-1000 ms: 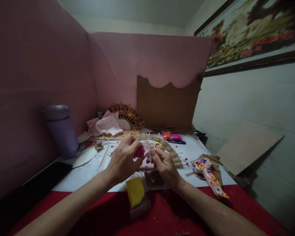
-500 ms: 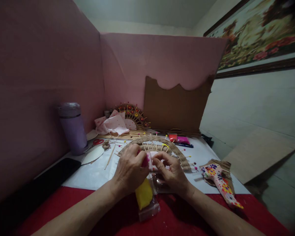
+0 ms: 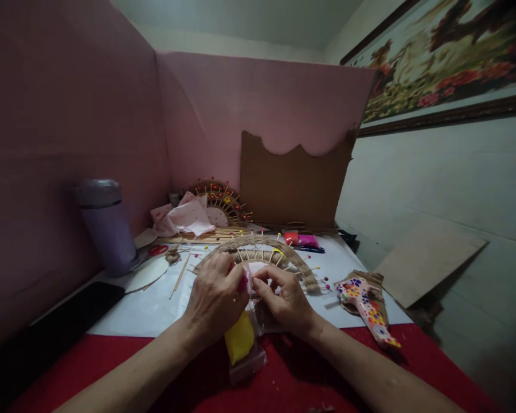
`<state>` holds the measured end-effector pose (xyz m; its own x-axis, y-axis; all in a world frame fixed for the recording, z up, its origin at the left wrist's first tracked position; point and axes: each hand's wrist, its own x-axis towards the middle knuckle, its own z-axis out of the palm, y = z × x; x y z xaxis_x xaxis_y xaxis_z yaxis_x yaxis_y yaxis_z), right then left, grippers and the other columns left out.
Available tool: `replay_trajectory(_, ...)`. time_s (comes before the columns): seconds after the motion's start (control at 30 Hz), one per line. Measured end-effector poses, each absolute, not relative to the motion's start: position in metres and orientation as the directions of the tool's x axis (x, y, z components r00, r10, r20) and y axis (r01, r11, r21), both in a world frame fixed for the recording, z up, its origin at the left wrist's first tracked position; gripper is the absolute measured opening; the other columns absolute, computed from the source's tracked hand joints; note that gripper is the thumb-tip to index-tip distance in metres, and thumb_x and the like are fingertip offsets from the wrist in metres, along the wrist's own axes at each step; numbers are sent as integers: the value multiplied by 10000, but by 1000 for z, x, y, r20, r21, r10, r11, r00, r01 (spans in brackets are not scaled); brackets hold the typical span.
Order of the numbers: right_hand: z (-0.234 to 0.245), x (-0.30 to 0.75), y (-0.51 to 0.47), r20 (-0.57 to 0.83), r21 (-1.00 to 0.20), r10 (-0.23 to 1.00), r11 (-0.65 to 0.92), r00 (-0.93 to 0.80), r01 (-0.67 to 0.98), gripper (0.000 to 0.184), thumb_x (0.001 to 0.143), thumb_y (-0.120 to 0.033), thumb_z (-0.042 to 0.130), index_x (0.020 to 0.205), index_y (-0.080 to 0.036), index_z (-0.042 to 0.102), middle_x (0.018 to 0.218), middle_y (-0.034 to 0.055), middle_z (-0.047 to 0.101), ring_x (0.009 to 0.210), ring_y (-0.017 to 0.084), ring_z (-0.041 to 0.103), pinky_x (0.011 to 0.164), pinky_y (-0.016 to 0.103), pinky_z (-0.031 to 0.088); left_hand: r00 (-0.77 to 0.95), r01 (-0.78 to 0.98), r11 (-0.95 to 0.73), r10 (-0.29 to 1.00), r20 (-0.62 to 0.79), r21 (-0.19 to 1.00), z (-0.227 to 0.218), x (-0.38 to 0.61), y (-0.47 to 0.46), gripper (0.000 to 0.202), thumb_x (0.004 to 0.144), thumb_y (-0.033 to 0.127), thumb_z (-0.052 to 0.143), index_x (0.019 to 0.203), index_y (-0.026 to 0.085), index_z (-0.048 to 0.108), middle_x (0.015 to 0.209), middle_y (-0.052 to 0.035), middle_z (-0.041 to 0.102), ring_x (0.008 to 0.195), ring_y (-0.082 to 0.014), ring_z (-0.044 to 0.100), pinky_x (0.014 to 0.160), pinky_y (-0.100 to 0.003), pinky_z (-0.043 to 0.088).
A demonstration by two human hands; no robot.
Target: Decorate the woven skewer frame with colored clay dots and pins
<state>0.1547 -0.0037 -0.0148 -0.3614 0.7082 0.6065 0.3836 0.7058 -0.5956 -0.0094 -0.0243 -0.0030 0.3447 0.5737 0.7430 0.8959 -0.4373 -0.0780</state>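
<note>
On my feed I count two bare hands over one white sheet (image 3: 155, 312). The left hand (image 3: 217, 292) has its fingers curled tight around one magenta packet (image 3: 243, 282), up in front of the near side of a woven arch (image 3: 300, 263). The right hand (image 3: 288, 298) has thumb and forefinger bent in at the packet's pale film edge; I can't tell whether they grip or merely touch it.

The strip of film I can see between the hands stands nearly upright in my view; most of the packet is covered by the left fingers, so I can't read its full long axis or which end is its mouth.

Below the hands I have one yellow lump (image 3: 239, 338) in a clear bag, its length running towards the wearer. A dark patch in clear film by the right palm is hard to make out.

Two arches: the woven one, crown away from the wearer and middle partly hidden by the hands, and one flower-dotted arch (image 3: 236, 205) behind, its left side covered by pink cloth (image 3: 191, 216). Beyond the woven arch lie two small packets, one red (image 3: 290, 237), one pink (image 3: 308, 241). I count one purple tumbler (image 3: 106, 232) at left and one flower-patterned figure (image 3: 363, 301) at right. The framed picture (image 3: 447, 69) is cut off.
</note>
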Motion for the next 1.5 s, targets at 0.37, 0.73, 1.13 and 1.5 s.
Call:
replay_trajectory(0.37, -13, 153, -6, 620, -547, 696, 715, -363, 436, 101, 821, -223, 541, 752, -182, 602, 682, 15, 617, 594, 129, 543, 537, 230, 420, 399, 894, -410, 547, 737, -179, -6, -8, -24, 73, 769, 162, 502, 761, 163, 574, 814, -93, 509, 774, -233, 460, 694, -380, 435)
replay_trajectory(0.73, -12, 155, -7, 633, -548, 684, 726, -362, 415, 174, 874, -224, 473, 799, -192, 627, 725, 24, 640, 651, 139, 569, 565, 231, 424, 358, 905, -409, 583, 729, -117, -5, -8, -24, 56, 766, 181, 515, 725, 165, 550, 805, -94, 506, 771, -231, 468, 689, -371, 448)
replay_trajectory(1.13, -14, 153, -7, 629, -528, 698, 706, -342, 472, 144, 821, -261, 555, 706, -185, 598, 674, 18, 635, 599, 134, 561, 533, 229, 426, 375, 905, -396, 563, 737, -157, -5, -7, -25, 46, 757, 171, 523, 718, 179, 547, 795, -82, 511, 769, -231, 470, 695, -375, 439)
replay_trajectory(1.5, -17, 152, -4, 653, -473, 669, 726, -355, 499, 178, 811, -194, 527, 638, -183, 567, 603, 0, 584, 561, 121, 505, 552, 229, 393, 409, 894, -403, 557, 723, -195, -5, -6, -27, 61, 752, 156, 513, 738, 162, 571, 790, -90, 511, 769, -243, 456, 683, -372, 431)
